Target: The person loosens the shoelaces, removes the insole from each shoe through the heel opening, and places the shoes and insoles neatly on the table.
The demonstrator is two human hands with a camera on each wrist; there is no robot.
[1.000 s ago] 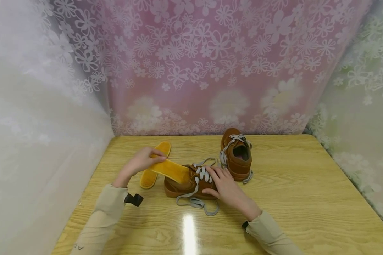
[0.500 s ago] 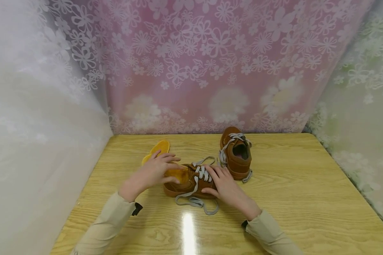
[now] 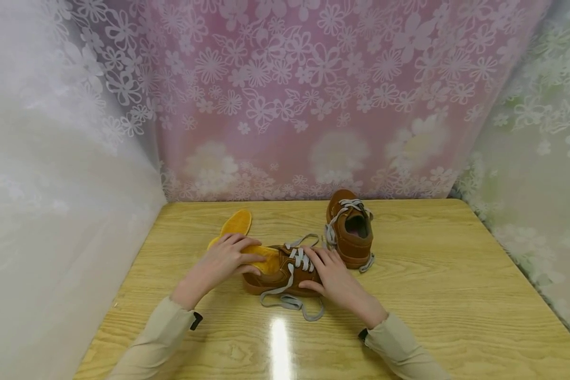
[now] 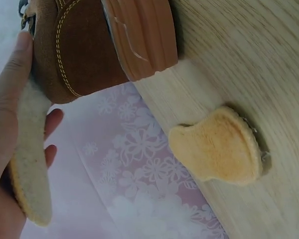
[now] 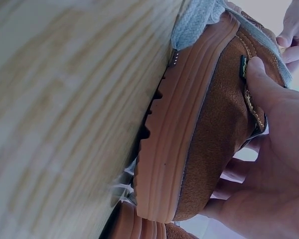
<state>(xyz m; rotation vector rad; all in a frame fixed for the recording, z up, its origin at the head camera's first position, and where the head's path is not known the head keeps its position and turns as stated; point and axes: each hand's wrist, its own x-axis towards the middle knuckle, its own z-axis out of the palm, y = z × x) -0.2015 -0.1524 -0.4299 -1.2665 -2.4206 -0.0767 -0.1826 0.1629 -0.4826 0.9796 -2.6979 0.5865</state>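
Observation:
A brown suede lace-up shoe [image 3: 300, 282] lies on the table, its heel toward the left. Into its opening runs a fuzzy yellow insole [image 3: 269, 262]; in the left wrist view the pale underside of this insole [image 4: 35, 144] juts out past the heel. My left hand [image 3: 222, 262] holds that jutting part, thumb near the shoe collar and fingers along the other edge. Over the toe end, my right hand [image 3: 338, 278] grips the shoe; the right wrist view has its thumb [image 5: 259, 82] on the near side and fingers around the front. The insole's front end is hidden inside.
A second yellow insole [image 3: 237, 222] lies flat behind my left hand. The matching brown shoe [image 3: 354, 245] stands back right, close to the first shoe's toe. Loose grey laces [image 3: 292, 302] trail on the wooden table [image 3: 456, 295]. Patterned curtains enclose three sides.
The insole has slid right, deeper into the shoe. My left hand went right over the shoe's opening, then drew back slightly to the left. The right hand stays on the toe.

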